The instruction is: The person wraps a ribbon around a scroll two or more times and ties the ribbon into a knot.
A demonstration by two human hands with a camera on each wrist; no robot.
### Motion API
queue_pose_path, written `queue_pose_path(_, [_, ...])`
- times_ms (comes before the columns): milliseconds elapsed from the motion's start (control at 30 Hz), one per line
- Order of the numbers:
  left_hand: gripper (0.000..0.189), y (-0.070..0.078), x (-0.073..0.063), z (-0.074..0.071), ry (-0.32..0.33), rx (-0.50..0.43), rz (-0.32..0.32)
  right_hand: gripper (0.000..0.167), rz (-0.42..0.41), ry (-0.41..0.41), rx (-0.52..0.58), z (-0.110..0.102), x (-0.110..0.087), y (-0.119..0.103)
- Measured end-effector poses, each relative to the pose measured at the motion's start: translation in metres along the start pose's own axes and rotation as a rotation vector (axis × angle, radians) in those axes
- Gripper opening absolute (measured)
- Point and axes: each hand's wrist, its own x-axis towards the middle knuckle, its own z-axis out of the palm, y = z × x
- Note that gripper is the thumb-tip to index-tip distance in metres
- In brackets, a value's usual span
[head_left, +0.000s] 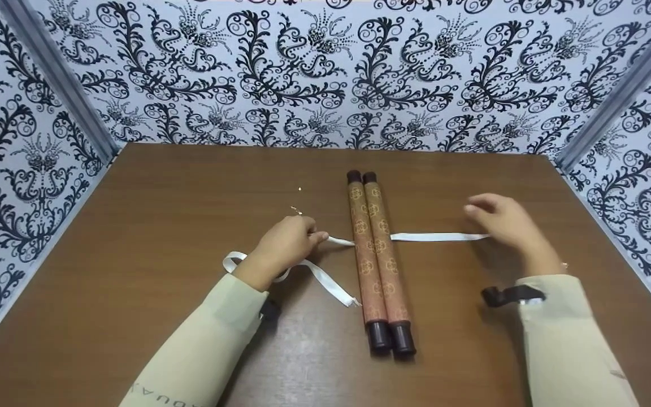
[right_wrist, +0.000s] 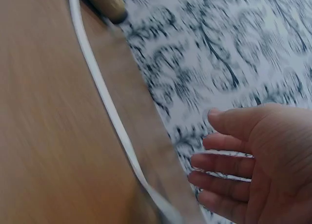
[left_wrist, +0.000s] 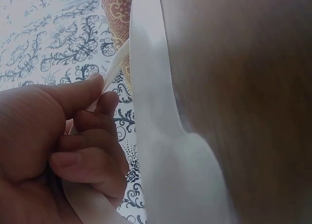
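Observation:
A rolled scroll (head_left: 375, 249) with two side-by-side patterned rolls and dark end knobs lies on the table, pointing away from me. My left hand (head_left: 283, 249) is just left of it, pinching a white ribbon (head_left: 339, 241) between thumb and forefinger. In the left wrist view, the ribbon (left_wrist: 151, 97) also hangs large in front of the camera, past the curled fingers. Its frayed end lies near the scroll's left side. On the right, a straight stretch of white ribbon (right_wrist: 105, 95) runs out from the scroll. Beside it, my right hand (head_left: 506, 223) holds nothing, fingers loosely extended.
The brown wooden table (head_left: 201, 186) is bounded by upright panels (head_left: 314, 73) with black floral scrollwork at the back and both sides. Small gold-coloured specks (head_left: 296, 210) show just beyond my left hand. Dark straps (head_left: 512, 295) circle both sleeved wrists.

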Motion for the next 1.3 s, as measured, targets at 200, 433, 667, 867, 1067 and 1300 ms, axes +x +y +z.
queue_pose_path(200, [0.034,0.001,0.0,0.0,-0.003,-0.009,0.006,0.038,-0.185,-0.096,-0.059,0.041,0.008,-0.04])
queue_pose_path(433, [0.034,0.001,0.0,0.0,-0.002,-0.007,0.013,0.026,-0.307,-0.156,-0.103,0.082,0.01,-0.062])
queue_pose_path(667, [0.034,0.001,0.0,-0.001,0.001,0.0,0.02,0.005,-0.348,-0.11,-0.143,0.096,0.013,-0.067])
queue_pose_path(867, [0.034,0.0,0.001,-0.001,0.006,0.007,0.02,0.011,-0.291,-0.108,-0.119,0.095,0.013,-0.073])
queue_pose_path(1067, [0.033,0.001,0.001,-0.001,0.008,0.007,0.021,0.005,-0.258,-0.137,-0.044,0.095,0.012,-0.077])
queue_pose_path(1300, [0.035,0.0,-0.001,0.0,0.026,0.004,0.036,0.014,-0.275,-0.16,-0.131,0.094,0.011,-0.076])
